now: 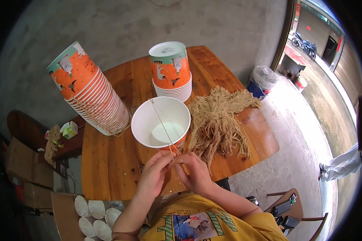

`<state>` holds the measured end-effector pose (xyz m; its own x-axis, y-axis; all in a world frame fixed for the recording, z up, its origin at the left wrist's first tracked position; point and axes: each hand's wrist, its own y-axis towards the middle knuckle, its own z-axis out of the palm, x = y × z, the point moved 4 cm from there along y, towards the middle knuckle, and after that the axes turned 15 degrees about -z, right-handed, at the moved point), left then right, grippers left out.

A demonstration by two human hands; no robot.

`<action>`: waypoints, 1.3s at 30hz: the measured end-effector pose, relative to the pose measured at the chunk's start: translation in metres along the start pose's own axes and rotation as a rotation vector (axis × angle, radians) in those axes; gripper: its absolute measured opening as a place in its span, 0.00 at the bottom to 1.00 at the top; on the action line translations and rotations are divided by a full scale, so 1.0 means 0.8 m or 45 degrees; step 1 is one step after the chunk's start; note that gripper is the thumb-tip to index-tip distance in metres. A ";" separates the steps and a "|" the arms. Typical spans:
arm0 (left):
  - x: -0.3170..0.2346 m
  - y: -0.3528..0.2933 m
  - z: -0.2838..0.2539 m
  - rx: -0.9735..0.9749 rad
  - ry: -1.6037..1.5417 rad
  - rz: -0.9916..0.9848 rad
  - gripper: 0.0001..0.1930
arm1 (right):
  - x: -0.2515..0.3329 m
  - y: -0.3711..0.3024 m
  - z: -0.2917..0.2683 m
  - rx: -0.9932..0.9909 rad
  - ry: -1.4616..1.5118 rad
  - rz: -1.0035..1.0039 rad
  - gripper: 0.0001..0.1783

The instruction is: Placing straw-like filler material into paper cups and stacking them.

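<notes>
A large white-lined paper bucket (pixel 159 116) stands upright at the table's front, its open mouth facing up. A thin tan string (pixel 161 121) runs across that mouth from the far rim to the near one. At the near rim my left hand (pixel 156 168) pinches the string between thumb and fingers. Close beside it, my right hand (pixel 194 169) also pinches the string, its fingers bent. Where the strands cross between my fingertips is partly hidden. To the right of the bucket lies a loose heap of tan string (pixel 219 120).
A tall leaning stack of orange paper buckets (pixel 92 92) stands left, a shorter upside-down stack (pixel 171 70) behind. The wooden table (pixel 112 168) has a curved edge. Below left, a cardboard box (pixel 64 213) holds white buckets. A chair (pixel 287 209) stands lower right; a lined bin (pixel 261 82) far right.
</notes>
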<state>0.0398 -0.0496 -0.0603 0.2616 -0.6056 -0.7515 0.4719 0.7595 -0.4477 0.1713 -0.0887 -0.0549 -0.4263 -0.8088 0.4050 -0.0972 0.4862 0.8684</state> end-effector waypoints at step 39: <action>-0.013 0.015 -0.007 -0.107 -0.143 -0.110 0.08 | -0.003 0.010 -0.006 0.586 -0.172 -0.393 0.21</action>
<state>0.0378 -0.0324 -0.0606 0.3180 -0.6886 -0.6517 0.4259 0.7179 -0.5507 0.1762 -0.0843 -0.0479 -0.4244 -0.9014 0.0860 -0.6045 0.3528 0.7143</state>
